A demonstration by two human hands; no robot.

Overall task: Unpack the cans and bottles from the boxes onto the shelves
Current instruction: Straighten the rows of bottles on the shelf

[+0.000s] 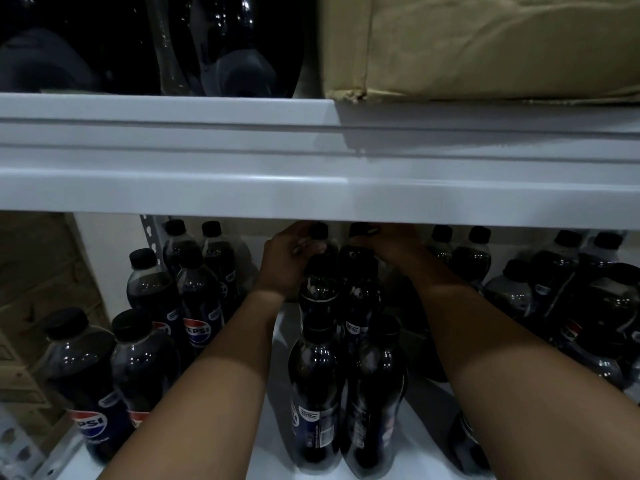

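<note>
Both my arms reach deep into the lower white shelf (277, 344), which holds rows of dark Pepsi bottles with black caps. My left hand (287, 258) curls around the neck of a bottle (320, 233) at the back of the middle row. My right hand (391, 242) grips the cap end of the neighbouring back bottle (360, 230). The shelf edge above hides the fingertips of both hands. In front of these stand more bottles of the middle row (317, 386), between my forearms.
A thick white shelf front (311, 161) spans the view just above my hands. On top of it sit large dark bottles (221, 43) and a cardboard box (485, 46). Pepsi bottles fill the left (86, 382) and right (571, 299) sides. Cardboard (34, 289) stands at far left.
</note>
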